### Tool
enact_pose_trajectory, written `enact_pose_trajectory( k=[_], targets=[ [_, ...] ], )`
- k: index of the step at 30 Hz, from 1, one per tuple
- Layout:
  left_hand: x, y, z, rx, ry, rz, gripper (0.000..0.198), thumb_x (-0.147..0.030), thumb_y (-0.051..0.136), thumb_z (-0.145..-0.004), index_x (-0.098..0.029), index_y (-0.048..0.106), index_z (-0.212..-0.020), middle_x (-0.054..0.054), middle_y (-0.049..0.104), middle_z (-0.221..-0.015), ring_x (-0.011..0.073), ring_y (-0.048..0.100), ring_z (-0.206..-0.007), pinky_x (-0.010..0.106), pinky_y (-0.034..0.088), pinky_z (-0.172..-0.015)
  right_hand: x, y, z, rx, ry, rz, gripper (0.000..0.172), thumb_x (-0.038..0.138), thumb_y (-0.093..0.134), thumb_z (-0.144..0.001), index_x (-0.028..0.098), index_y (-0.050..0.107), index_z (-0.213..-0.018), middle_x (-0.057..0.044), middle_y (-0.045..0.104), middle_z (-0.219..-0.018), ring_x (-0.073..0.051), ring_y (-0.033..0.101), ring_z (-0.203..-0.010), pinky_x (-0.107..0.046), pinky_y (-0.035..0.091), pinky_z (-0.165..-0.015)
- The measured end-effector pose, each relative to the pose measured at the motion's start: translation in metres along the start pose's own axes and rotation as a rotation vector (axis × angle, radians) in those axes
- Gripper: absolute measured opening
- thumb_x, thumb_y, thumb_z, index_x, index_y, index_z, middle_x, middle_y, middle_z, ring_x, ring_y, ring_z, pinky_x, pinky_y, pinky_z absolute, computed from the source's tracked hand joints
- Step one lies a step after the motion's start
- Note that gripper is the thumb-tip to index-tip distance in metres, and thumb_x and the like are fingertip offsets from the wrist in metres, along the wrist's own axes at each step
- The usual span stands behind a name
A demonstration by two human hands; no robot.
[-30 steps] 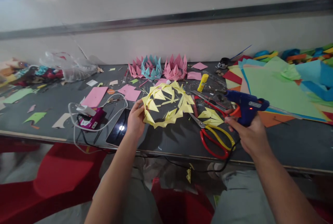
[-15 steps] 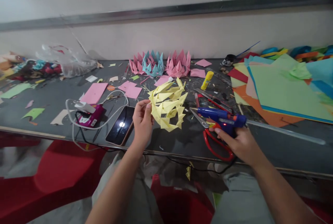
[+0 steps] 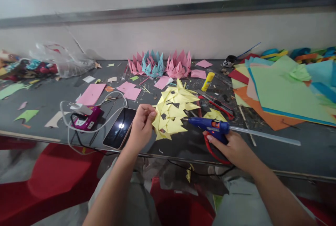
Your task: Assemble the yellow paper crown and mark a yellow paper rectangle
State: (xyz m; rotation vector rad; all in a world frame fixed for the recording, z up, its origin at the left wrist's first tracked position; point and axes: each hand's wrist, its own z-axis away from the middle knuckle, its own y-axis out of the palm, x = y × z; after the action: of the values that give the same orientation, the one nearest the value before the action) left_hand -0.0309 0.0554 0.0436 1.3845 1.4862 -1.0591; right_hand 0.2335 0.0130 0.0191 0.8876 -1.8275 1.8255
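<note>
Between the thumb and fingers of my left hand (image 3: pixel 144 122) is the left edge of a yellow folded-paper crown (image 3: pixel 170 112), tilted above the table with its points fanned out. My right hand (image 3: pixel 235 147) grips a blue hot glue gun (image 3: pixel 210 124), from whose back a long clear glue stick (image 3: pixel 265 136) sticks out. The gun's nozzle is close to the crown's right side; whether it touches I cannot tell. Red-handled scissors (image 3: pixel 214 154) lie partly hidden under the gun and my right hand. Behind the gun rests another yellow folded-paper piece (image 3: pixel 215 114).
Pink and blue paper crowns (image 3: pixel 153 65) stand at the back. A yellow glue stick tube (image 3: pixel 208 81) and a red utility knife (image 3: pixel 220 106) lie behind the gun. Coloured sheets (image 3: pixel 296 89) are stacked right. A phone (image 3: pixel 119 128) and a purple power adapter (image 3: pixel 88 117) with cables sit left.
My left hand has turned the yellow crown so its points spread toward the right. My right hand has brought the glue gun left and lower, uncovering the yellow piece behind it.
</note>
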Motion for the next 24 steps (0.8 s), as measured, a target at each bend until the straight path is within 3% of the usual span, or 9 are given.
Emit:
enact_pose_trajectory(
  k=[8, 13, 18, 21, 24],
  targets=[
    [0.002, 0.003, 0.001, 0.071, -0.021, -0.057, 0.006, -0.023, 0.051, -0.084, -0.021, 0.046, -0.082, -0.006, 0.043, -0.060, 0.0071, 0.037, -0.047, 0.018, 0.029, -0.043, 0.002, 0.008, 0.001, 0.048, -0.058, 0.111, 0.038, 0.042, 0.043, -0.086, 0.018, 0.062, -0.107, -0.009, 0.069, -0.104, -0.025, 0.061, -0.103, -0.037, 0.049, -0.087],
    [0.001, 0.000, 0.000, 0.005, 0.072, -0.168, 0.007, -0.019, 0.053, -0.081, -0.021, 0.046, -0.082, -0.005, 0.048, -0.061, 0.0069, 0.041, -0.048, 0.017, 0.030, -0.043, 0.007, 0.009, 0.005, 0.053, -0.033, 0.151, 0.037, 0.041, 0.043, -0.085, 0.018, 0.063, -0.105, -0.010, 0.070, -0.096, -0.026, 0.065, -0.094, -0.037, 0.052, -0.079],
    [-0.003, -0.010, -0.005, -0.067, 0.191, -0.220, 0.009, -0.017, 0.054, -0.080, -0.021, 0.049, -0.086, -0.004, 0.053, -0.061, 0.0063, 0.044, -0.046, 0.016, 0.031, -0.041, 0.017, 0.022, 0.018, 0.006, -0.185, 0.112, 0.036, 0.026, 0.042, -0.084, 0.019, 0.056, -0.117, -0.007, 0.068, -0.106, -0.020, 0.066, -0.094, -0.030, 0.053, -0.080],
    [-0.009, -0.014, -0.006, -0.075, 0.210, -0.219, 0.008, -0.020, 0.057, -0.080, -0.021, 0.051, -0.085, -0.005, 0.052, -0.057, 0.0061, 0.043, -0.043, 0.016, 0.031, -0.039, 0.022, 0.031, 0.023, -0.010, -0.236, 0.112, 0.037, 0.021, 0.040, -0.084, 0.015, 0.054, -0.118, -0.010, 0.066, -0.111, -0.020, 0.065, -0.097, -0.030, 0.052, -0.083],
    [-0.013, -0.016, -0.005, -0.095, 0.179, -0.218, 0.011, -0.025, 0.061, -0.079, -0.020, 0.052, -0.085, -0.004, 0.054, -0.058, 0.0062, 0.044, -0.044, 0.016, 0.032, -0.039, 0.022, 0.033, 0.024, -0.022, -0.193, 0.052, 0.037, 0.025, 0.041, -0.085, 0.017, 0.053, -0.119, -0.009, 0.067, -0.108, -0.020, 0.065, -0.095, -0.030, 0.052, -0.081]
  ],
)
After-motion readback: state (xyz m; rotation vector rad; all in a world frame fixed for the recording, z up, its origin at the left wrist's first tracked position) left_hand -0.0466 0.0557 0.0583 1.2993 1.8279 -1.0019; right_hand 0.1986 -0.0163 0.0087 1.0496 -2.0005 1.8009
